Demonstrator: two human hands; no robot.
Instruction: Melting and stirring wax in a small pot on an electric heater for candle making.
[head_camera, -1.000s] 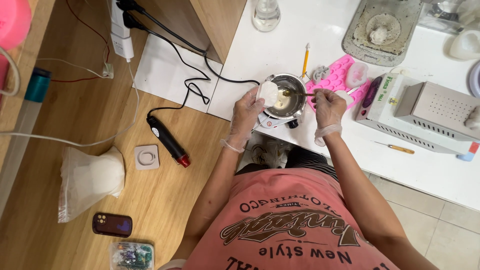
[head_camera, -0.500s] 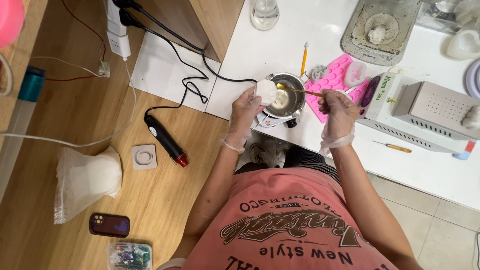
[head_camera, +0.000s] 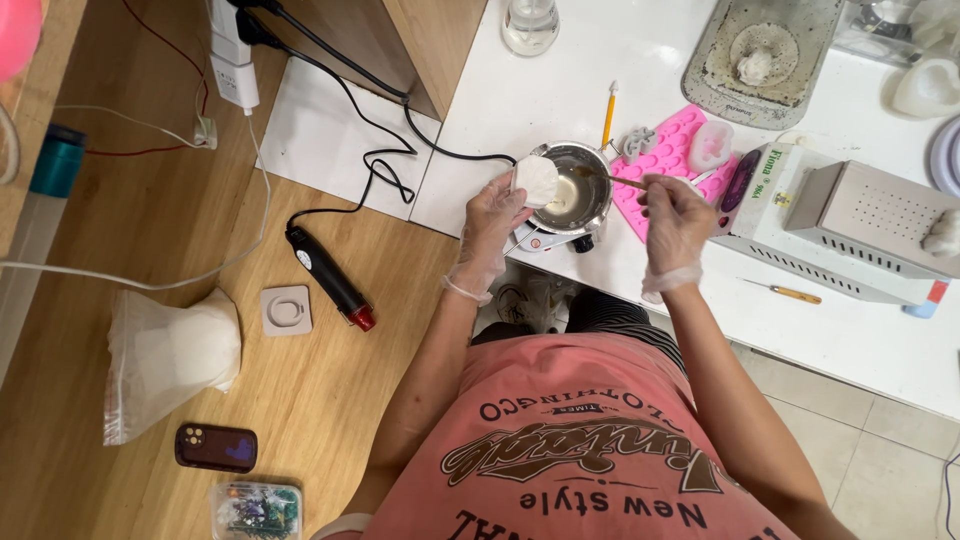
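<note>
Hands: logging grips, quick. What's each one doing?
Left hand: closed on a white lump beside the pot.
Right hand: closed on a stick reaching into the pot.

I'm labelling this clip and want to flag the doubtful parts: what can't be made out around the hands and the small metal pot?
Head view only:
- White lump in the left hand: too small to tell what it is.
- Stick's tip in the metal pot: too small to tell if it touches the pale contents.
- Base under the pot: mostly hidden by the pot.
- Right hand: grip hidden by its back.
</note>
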